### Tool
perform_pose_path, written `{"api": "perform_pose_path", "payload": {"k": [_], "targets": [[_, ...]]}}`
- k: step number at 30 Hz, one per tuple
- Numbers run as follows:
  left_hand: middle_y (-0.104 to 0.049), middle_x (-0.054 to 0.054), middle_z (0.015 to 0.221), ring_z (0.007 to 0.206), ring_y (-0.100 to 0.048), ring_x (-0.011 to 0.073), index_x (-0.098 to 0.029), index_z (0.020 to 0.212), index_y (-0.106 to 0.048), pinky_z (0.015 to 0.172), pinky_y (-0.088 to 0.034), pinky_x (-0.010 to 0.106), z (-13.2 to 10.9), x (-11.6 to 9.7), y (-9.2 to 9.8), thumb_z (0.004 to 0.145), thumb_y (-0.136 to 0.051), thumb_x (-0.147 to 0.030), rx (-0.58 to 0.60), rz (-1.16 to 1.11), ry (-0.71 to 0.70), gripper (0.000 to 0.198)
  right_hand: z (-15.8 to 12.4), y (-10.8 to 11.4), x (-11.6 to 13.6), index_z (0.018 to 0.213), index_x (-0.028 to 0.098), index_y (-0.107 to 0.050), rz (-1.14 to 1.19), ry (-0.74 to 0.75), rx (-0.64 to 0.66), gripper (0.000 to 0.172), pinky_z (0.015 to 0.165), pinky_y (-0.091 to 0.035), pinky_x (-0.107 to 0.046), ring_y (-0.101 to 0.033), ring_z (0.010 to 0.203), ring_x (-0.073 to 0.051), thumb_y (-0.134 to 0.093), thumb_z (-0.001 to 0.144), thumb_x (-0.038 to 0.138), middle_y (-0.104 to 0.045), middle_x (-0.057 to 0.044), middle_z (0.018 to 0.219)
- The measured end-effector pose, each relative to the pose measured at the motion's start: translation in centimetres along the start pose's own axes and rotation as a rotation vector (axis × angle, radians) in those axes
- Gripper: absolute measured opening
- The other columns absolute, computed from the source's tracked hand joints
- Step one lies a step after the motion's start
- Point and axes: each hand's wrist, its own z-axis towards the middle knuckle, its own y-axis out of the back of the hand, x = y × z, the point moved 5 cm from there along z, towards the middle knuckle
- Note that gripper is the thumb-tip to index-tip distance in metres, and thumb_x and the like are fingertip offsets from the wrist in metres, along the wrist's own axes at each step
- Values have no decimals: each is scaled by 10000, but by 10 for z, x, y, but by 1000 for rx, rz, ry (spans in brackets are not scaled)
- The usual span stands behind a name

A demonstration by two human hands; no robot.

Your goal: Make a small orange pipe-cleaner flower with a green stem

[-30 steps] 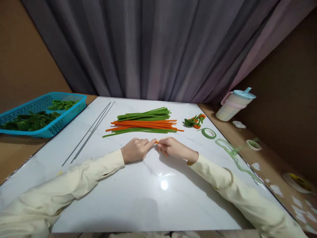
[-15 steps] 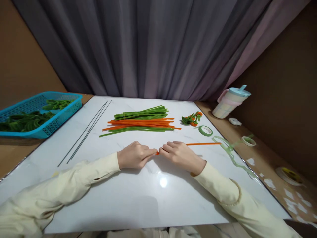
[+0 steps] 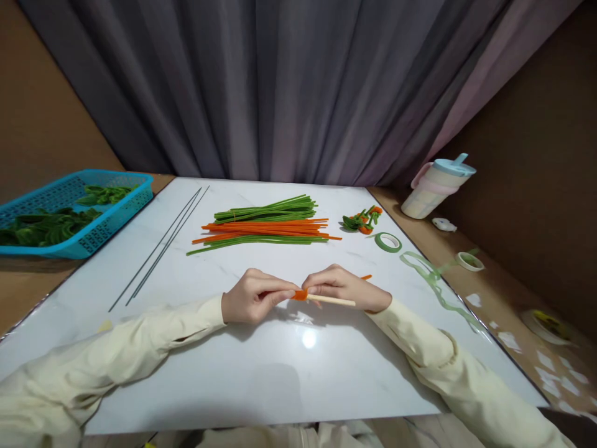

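An orange pipe cleaner (image 3: 300, 295) is wound around one end of a pale wooden stick (image 3: 333, 300), just above the table between my hands. My left hand (image 3: 256, 296) pinches the wound end between thumb and fingertips. From the other side, the fingers of my right hand (image 3: 342, 287) close on the pipe cleaner, with the stick running below them. A loose orange tail pokes out behind the right hand. Farther back lie bundles of green pipe cleaners (image 3: 265, 210) and orange pipe cleaners (image 3: 265, 228).
A blue basket (image 3: 84, 242) with green leaf pieces stands at left, beside several thin dark wires (image 3: 163, 246). Orange-and-green flower pieces (image 3: 364, 219), a green tape roll (image 3: 388, 242) and a loose green strip (image 3: 438, 289) lie at right, near a tumbler (image 3: 433, 190).
My hands have lifted and turned slightly, bringing the pale stick and the orange winding into view. The orange tail behind my right hand shows much shorter.
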Motion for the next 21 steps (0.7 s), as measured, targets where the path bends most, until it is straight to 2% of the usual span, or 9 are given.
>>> {"api": "perform_pose_path", "payload": {"k": [4,8,11,15,21], "targets": [[-682,24,721,407,-502,67,-165,1074,-562,427,-414,177,-8,5,-2,882,-445,-195,-102,170,-1,226,2,-2,-9,779,128,-576,241,-116,-101,169,508,-331,-194,-439,532,-80,-474,843,248,-537,9,587],[-671,33,736,556,-589,113,-158,1248,-442,537,-470,214,-11,13,-9,890,-411,-161,-30,406,-118,359,4,-8,-21,771,114,-575,473,-234,-165,205,402,-203,-193,-298,424,-48,-479,839,281,-527,10,558],[-599,4,605,501,-544,116,-124,1249,-434,500,-441,221,-11,17,-12,882,-364,-120,26,556,-177,373,6,-14,-28,779,94,-581,603,-312,-157,302,367,-103,-205,-188,375,-32,-456,860,356,-515,14,523],[-517,-20,529,452,-492,115,-90,1196,-459,441,-382,218,-11,15,-13,873,-345,-115,50,683,-258,343,7,-20,-29,789,88,-582,607,-338,-125,331,368,-95,-205,-192,367,-28,-480,853,397,-531,13,510],[-495,-32,513,418,-462,115,-76,1213,-429,397,-336,228,-10,12,-16,872,-353,-136,99,783,-330,355,7,-21,-26,771,105,-565,496,-318,-106,369,411,-176,-202,-249,392,-42,-483,851,456,-513,32,473]]}}
